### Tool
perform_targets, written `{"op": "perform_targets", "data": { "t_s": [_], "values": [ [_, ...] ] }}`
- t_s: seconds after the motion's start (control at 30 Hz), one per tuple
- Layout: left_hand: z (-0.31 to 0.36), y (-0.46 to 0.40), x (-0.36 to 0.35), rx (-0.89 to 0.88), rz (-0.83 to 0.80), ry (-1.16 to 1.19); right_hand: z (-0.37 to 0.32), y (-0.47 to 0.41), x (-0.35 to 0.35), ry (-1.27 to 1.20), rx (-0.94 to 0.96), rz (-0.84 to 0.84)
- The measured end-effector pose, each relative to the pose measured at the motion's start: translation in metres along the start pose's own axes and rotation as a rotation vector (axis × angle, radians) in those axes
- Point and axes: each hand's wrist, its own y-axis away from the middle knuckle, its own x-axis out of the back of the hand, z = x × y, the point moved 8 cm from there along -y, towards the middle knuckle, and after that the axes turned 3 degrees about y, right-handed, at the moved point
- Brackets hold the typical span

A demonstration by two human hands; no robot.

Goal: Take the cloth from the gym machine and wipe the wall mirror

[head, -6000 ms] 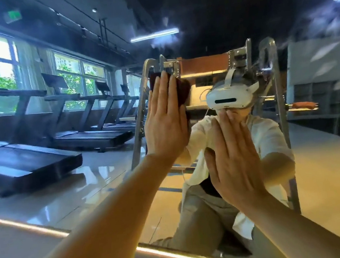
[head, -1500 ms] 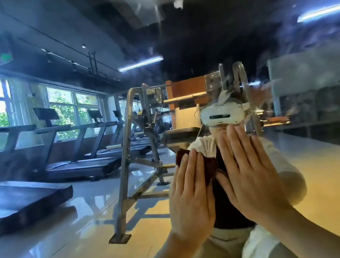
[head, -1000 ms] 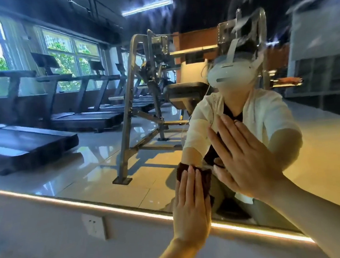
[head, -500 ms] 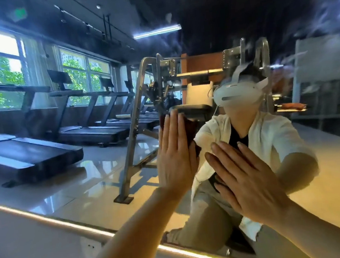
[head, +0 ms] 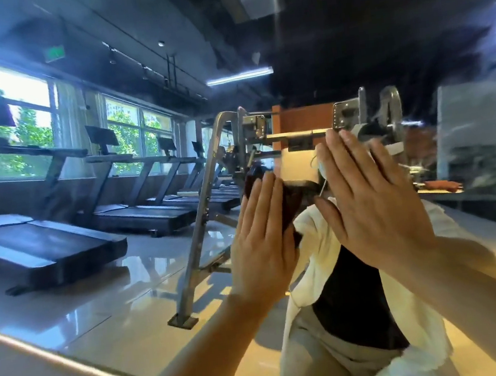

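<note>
Dark brown cloth (head: 252, 184) lies flat against the mirror (head: 125, 263), pinned under the left hand (head: 263, 248); only its upper edge and right side show past the fingers. Head view: the left hand presses the cloth with fingers straight and close together, pointing up. The right hand (head: 369, 202) lies just beside it, slightly higher, palm flat on the glass, fingers straight and a little spread, holding nothing. Both forearms rise from the lower edge. The mirror reflects a person in a white shirt, a steel machine frame (head: 201, 221), a row of treadmills (head: 61, 246) at left and windows (head: 130, 139) behind them. A lit strip (head: 59, 364) runs along the mirror's lower edge.
</note>
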Motion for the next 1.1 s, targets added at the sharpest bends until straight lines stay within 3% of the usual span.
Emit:
{"op": "perform_targets", "data": {
  "t_s": [0.13, 0.3, 0.47, 0.53, 0.6, 0.67, 0.83, 0.93, 1.03, 1.1],
  "values": [
    [-0.013, 0.002, 0.006, -0.022, -0.036, -0.017, -0.004, 0.002, 0.002, 0.023, 0.008, 0.002],
    [-0.020, -0.061, 0.006, 0.289, 0.087, 0.028, -0.003, 0.001, 0.001, 0.005, -0.001, 0.013],
    [-0.029, 0.005, 0.007, 0.108, 0.005, 0.032, -0.002, 0.002, 0.001, -0.011, 0.000, 0.012],
    [-0.072, 0.053, 0.020, 0.288, 0.067, 0.005, -0.002, 0.002, 0.001, -0.012, -0.002, 0.018],
    [-0.116, 0.088, 0.035, 0.612, 0.183, 0.066, -0.003, 0.003, 0.001, -0.005, -0.006, 0.016],
    [-0.128, 0.086, 0.038, 0.761, 0.266, 0.100, -0.003, 0.001, 0.001, 0.011, -0.004, 0.008],
    [-0.079, -0.012, 0.024, 0.532, 0.205, 0.033, -0.007, 0.002, 0.005, -0.022, 0.035, 0.012],
    [-0.037, -0.073, 0.013, 0.416, 0.160, 0.008, 0.000, 0.001, 0.012, -0.067, 0.151, -0.013],
    [0.011, -0.125, -0.001, 0.297, 0.107, -0.006, 0.032, 0.007, 0.017, -0.042, 0.322, -0.076],
    [0.041, -0.155, -0.014, 0.231, 0.076, -0.009, 0.068, 0.015, 0.019, 0.007, 0.330, -0.126]
  ]
}}
